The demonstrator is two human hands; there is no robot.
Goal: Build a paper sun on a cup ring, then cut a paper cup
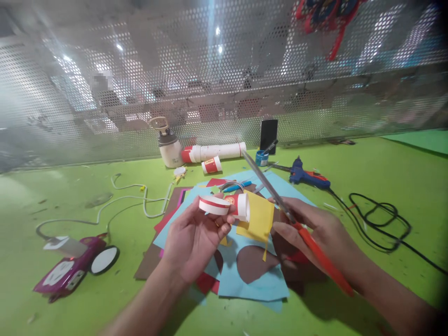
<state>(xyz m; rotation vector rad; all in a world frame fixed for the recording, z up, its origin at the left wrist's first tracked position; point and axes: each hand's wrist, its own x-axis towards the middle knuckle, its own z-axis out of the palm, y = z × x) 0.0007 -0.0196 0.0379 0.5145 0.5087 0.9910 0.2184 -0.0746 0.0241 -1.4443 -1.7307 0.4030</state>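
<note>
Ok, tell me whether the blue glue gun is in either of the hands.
No: the blue glue gun lies on the green table, apart from the right hand, which holds orange-handled scissors.

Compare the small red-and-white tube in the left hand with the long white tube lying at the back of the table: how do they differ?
The small red-and-white tube is short and held off the table in the left hand; the long white tube is much longer and lies on the green table. The small tube is beside a yellow paper piece; the long tube lies beside a white bottle. Both are white cylinders with red on them.
</note>
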